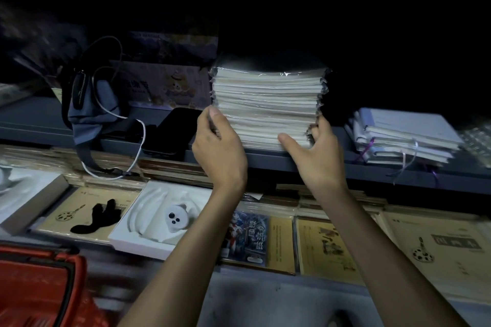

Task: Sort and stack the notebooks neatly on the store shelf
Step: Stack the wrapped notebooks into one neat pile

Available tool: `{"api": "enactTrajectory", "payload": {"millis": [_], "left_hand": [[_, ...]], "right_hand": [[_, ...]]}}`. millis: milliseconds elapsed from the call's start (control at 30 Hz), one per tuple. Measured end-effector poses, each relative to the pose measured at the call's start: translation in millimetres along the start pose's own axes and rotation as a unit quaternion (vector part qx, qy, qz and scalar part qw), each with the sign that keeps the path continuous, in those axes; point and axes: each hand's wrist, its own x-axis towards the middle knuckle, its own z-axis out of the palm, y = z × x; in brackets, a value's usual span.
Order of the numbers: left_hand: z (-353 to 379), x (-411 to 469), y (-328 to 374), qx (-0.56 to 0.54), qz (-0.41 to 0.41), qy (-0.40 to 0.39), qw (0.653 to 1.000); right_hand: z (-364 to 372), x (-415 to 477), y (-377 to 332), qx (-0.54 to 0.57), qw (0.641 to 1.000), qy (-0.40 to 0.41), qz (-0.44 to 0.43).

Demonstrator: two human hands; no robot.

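A tall stack of plastic-wrapped white notebooks (268,103) stands on the dark grey shelf (292,162), page edges toward me. My left hand (218,146) grips the stack's lower left corner, thumb up along the edge. My right hand (313,151) holds the lower right corner, thumb across the front of the bottom notebooks and fingers round the side. A smaller, uneven pile of pale blue ribbon-marked notebooks (403,138) lies on the same shelf to the right.
Left on the shelf hangs a grey pouch (90,111) with a white cable, beside a black phone (172,130). Below lie tan exercise books (435,247), a white tray (159,218) holding a small white device, and a red basket (39,287) at the lower left.
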Motion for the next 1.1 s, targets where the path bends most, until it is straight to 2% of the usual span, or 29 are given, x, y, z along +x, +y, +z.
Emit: {"api": "enactTrajectory", "payload": {"millis": [167, 367, 600, 667, 733, 900, 1100], "left_hand": [[1, -1, 0, -0.049, -0.026, 0.025, 0.998], [-10, -1, 2, -0.066, -0.043, -0.022, 0.997], [-13, 8, 11, -0.017, -0.073, -0.135, 0.988], [-13, 16, 7, -0.033, -0.095, -0.154, 0.983], [-14, 17, 3, -0.073, -0.116, -0.171, 0.976], [-20, 9, -2, -0.107, -0.089, -0.189, 0.972], [-22, 8, -6, -0.081, -0.038, -0.197, 0.976]], "right_hand": [[0, 3, 3, -0.032, 0.999, 0.020, 0.002], [-4, 4, 5, -0.044, 0.999, 0.019, -0.004], [-14, 16, 2, 0.168, 0.986, -0.001, 0.023], [-14, 18, 0, 0.223, 0.975, -0.011, 0.018], [-13, 18, 2, 0.234, 0.972, -0.025, -0.002], [-10, 9, -1, 0.223, 0.972, -0.047, -0.059], [-9, 9, 2, 0.202, 0.977, -0.045, -0.054]]}}
